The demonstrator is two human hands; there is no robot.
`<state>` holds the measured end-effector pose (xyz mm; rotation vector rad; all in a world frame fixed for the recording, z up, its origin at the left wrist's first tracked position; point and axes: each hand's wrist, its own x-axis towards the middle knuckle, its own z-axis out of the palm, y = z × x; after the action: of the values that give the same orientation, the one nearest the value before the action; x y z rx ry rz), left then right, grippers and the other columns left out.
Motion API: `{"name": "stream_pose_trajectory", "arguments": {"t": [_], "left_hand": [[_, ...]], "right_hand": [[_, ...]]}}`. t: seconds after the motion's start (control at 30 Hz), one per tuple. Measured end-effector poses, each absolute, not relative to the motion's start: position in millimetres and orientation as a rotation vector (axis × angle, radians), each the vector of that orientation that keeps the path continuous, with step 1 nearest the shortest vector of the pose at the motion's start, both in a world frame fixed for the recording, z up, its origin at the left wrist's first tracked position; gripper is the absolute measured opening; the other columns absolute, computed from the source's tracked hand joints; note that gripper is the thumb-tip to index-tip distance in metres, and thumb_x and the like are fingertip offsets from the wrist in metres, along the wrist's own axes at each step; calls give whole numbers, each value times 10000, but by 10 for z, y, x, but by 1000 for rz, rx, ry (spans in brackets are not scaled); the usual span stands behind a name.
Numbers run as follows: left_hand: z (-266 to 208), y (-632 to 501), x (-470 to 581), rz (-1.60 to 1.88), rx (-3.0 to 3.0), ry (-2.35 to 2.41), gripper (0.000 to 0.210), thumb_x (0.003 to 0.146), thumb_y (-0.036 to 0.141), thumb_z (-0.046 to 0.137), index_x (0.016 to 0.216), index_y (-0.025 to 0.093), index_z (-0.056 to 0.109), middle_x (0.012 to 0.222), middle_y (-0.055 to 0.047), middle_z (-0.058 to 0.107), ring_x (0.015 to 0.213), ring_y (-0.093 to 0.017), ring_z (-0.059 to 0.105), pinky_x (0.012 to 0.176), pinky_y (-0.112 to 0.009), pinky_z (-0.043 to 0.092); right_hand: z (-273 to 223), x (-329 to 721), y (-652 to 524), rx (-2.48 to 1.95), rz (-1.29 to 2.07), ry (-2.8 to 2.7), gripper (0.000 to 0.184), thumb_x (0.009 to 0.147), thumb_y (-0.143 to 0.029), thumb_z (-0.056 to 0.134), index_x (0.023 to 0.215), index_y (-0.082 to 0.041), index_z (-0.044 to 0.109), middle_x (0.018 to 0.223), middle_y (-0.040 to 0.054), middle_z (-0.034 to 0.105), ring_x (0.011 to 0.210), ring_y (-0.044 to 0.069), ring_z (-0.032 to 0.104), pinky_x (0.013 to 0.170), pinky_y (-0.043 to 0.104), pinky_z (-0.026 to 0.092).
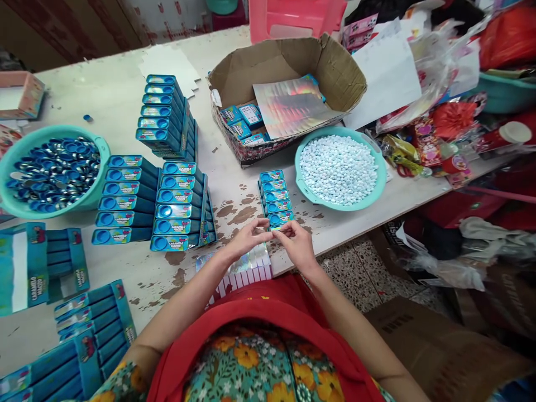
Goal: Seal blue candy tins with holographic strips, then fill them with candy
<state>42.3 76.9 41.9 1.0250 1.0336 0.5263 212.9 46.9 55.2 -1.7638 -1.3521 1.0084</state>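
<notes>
My left hand [250,239] and my right hand [298,244] meet at the near end of a short row of blue candy boxes [276,196]. The fingertips of both are pinched close together. Whatever lies between them is too small or too hidden to name. Below my left wrist, a shiny holographic sheet [248,269] divided into narrow strips lies at the table's near edge, partly covered by my forearm. Just beyond my right hand stands a turquoise basin [298,181] filled with small pale-blue candies [340,170].
Stacked blue boxes [172,212] stand to the left, with more packs [100,318] nearer me. A second turquoise basin [104,149] holds blue-and-silver round caps [56,173]. Behind is an open cardboard box [238,61] with blue boxes and a holographic sheet. Bags and wrappers [427,134] crowd the right.
</notes>
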Motion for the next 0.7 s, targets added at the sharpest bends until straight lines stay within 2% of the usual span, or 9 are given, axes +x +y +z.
{"name": "stream_pose_trajectory", "arguments": {"t": [0.1,0.2,0.3,0.4,0.47,0.57,0.7], "left_hand": [[363,754,474,538,1159,1016,291,718,341,680,909,131,616,989,-67,621,890,-163,566,774,-267,447],[310,794,500,510,1103,1035,229,785,358,580,745,134,558,678,-10,578,652,-120,531,639,-243,427],[292,909,517,469,1131,1069,216,823,351,512,780,142,550,600,17,535,552,-102,484,561,-225,391],[272,1058,549,442,1306,1160,155,819,262,494,928,159,531,611,34,543,546,-100,482,557,-216,373],[230,1131,580,440,1387,1195,179,812,208,479,988,172,483,621,44,543,554,-101,489,568,-214,377],[123,1164,639,481,1367,1168,143,821,198,465,958,178,430,626,47,527,566,-101,504,562,-210,388],[-28,1132,733,471,1190,1177,174,840,210,441,1004,180,389,599,60,506,498,-95,502,517,-207,396]], "right_hand": [[541,2128,488,-1748,1068,-1315,259,745,-437,652,726,-191,573,665,-15,594,602,133,529,599,254,430],[477,2152,551,-1790,974,-1353,218,771,-411,629,748,-195,622,741,14,608,729,169,557,707,298,447],[376,2190,670,-1880,706,-1380,200,751,-396,653,734,-198,671,946,73,579,979,232,525,887,378,404],[256,2213,789,-1950,634,-1316,190,743,-371,654,708,-185,679,1045,106,524,1047,254,496,942,406,374],[170,2221,832,-1976,678,-1258,173,740,-341,638,696,-176,666,1042,117,534,1034,256,508,936,410,383],[41,2244,848,-1954,749,-1132,167,696,-328,649,755,-172,637,963,102,593,942,240,557,884,407,427],[-85,2329,921,-1812,915,-856,373,596,-356,707,878,-170,549,829,48,630,749,185,604,719,348,502]]}}
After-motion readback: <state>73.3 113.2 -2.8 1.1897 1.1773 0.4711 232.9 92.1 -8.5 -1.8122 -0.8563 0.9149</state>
